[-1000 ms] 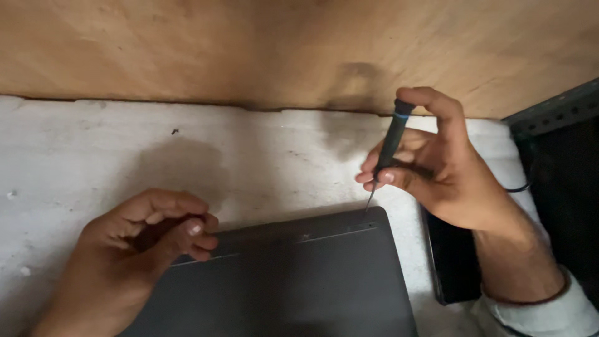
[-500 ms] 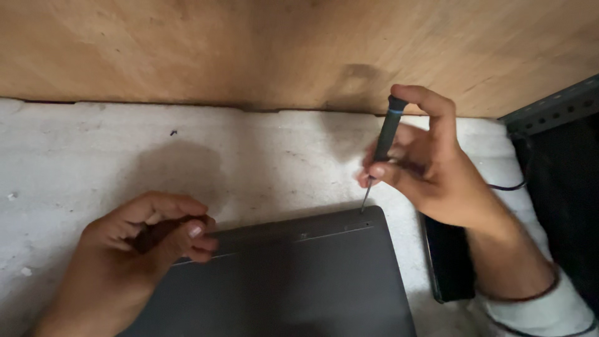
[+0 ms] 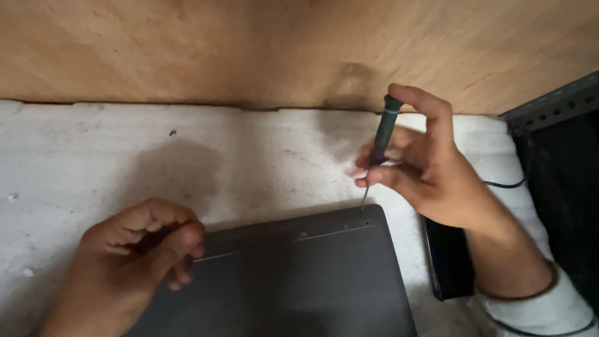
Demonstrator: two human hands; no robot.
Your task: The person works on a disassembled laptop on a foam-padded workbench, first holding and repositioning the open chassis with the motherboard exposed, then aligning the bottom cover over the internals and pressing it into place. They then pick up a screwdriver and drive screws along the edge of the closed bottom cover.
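Grey metal fills the bottom centre of the frame: a closed laptop (image 3: pixel 293 281) lying flat on a pale, rough worktop (image 3: pixel 93 162), with a wooden board (image 3: pixel 187 50) behind it across the top. At centre right the right hand (image 3: pixel 430 168) pinches a slim dark-handled screwdriver (image 3: pixel 378 140) between thumb and fingers, the forefinger capping its top end; the tool stands nearly upright, its thin tip down on the laptop's upper right corner, where a screw most likely sits, though it is too small to make out. The left hand (image 3: pixel 134 262), at the lower left, is curled into a loose fist resting on the laptop's upper left corner; whether anything lies inside the fist cannot be told. A flat black device (image 3: pixel 449 262) lies just beside the laptop's right edge under the right wrist, and a thin dark cable (image 3: pixel 502 184) runs off toward the black rack (image 3: pixel 555 106) at the right edge

The likeliest trouble is the tip riding out of the screw head: the shaft leans a little, and a turn with too little downward pressure could strip the head or skate the point across the grey shell and scratch it. The left hand bears on only one corner, so the laptop could pivot on the gritty surface. A freed screw could roll off and be hard to spot on that speckled top
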